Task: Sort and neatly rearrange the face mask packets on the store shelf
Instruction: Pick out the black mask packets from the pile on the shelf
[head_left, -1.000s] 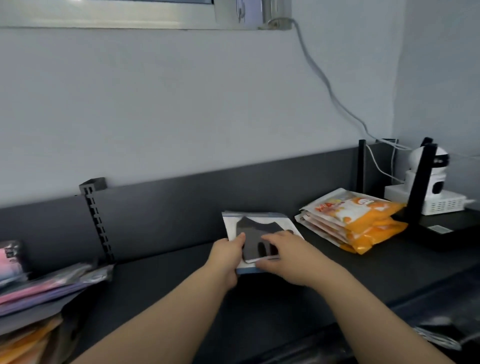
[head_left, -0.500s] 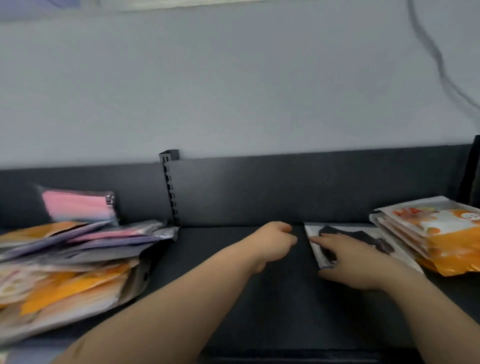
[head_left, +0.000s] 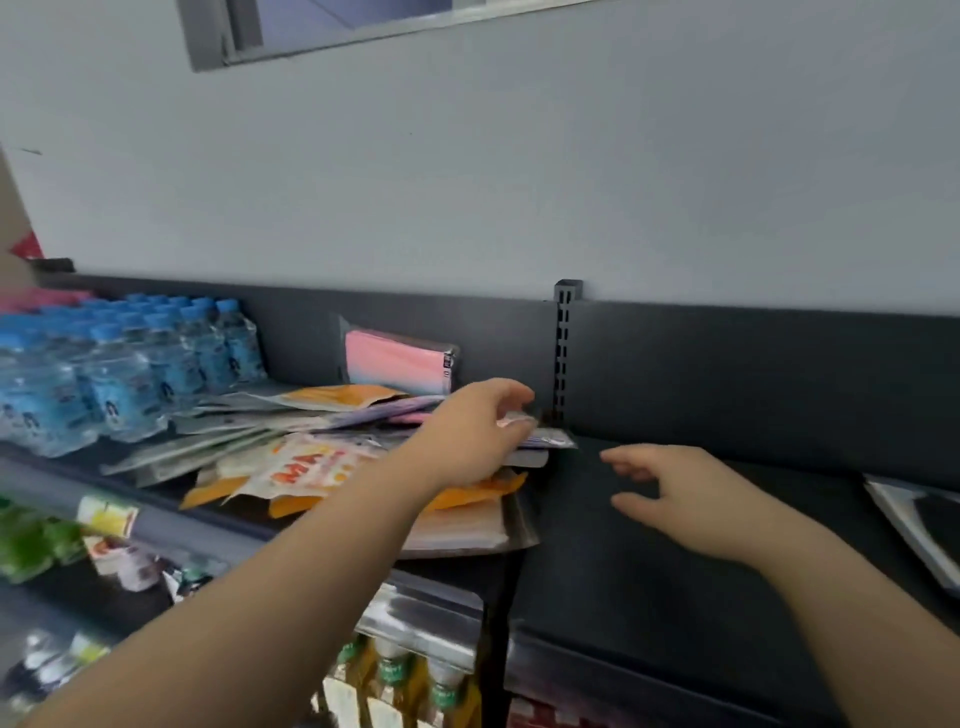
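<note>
Having left the black packet (head_left: 930, 519), left hand (head_left: 475, 426) grips piled packets (head_left: 311, 457); right hand (head_left: 691, 499) spread.

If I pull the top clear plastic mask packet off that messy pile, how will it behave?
The thin clear plastic packet under the left hand will probably flop, since it lies flat and overhangs the messy pile. Its glossy film looks slippery, so neighbouring packets may slide along. It is likely light.

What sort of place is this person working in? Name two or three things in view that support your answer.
Most likely a small shop. Dark metal shelving lines the wall, shrink-wrapped water bottles sit beside a loose pile of mask packets, and bottled drinks fill the shelf below behind a price-tag rail.
</note>
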